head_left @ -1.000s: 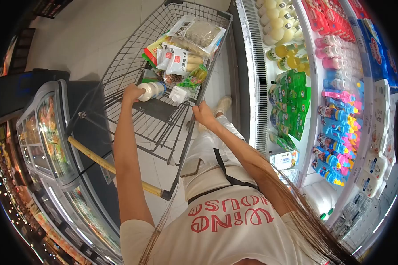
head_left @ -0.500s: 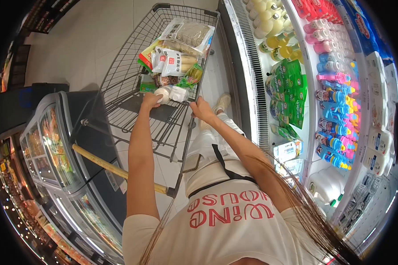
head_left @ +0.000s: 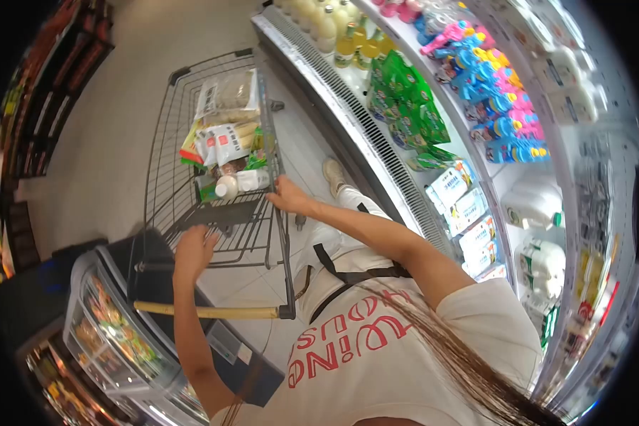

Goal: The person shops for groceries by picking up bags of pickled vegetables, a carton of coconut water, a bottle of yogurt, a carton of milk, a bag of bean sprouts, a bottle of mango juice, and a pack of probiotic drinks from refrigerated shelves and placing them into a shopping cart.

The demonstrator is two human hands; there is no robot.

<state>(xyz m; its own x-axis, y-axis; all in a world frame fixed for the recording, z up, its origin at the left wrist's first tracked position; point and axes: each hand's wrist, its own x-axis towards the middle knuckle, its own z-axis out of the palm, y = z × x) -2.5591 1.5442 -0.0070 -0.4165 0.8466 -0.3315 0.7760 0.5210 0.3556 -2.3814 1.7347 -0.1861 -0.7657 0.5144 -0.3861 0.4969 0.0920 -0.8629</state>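
My right hand [head_left: 289,197] is closed round the right side rim of the wire shopping cart [head_left: 153,160]. My left hand [head_left: 194,251] hovers over the near part of the cart, behind the groceries, with its fingers loosely apart and nothing visible in them. A white bottle [head_left: 226,187] lies in the basket beside a white package [head_left: 253,179]. Farther forward are white packets with red squares [head_left: 224,143] and a large clear bag of tan food [head_left: 228,96]. The cart's yellow handle [head_left: 206,311] runs below my left hand.
On the right stands a chilled shelf with yellow bottles [head_left: 346,46], green packs [head_left: 408,106], blue and pink bottles [head_left: 486,106] and white jugs [head_left: 532,202]. A glass-topped freezer [head_left: 113,305] is close on the left. Dark shelves [head_left: 67,85] stand farther off.
My left hand has let go of the white bottle and drawn back toward the handle. My right hand stays on the cart's rim. The view has turned, and the cart appears lower and farther left.
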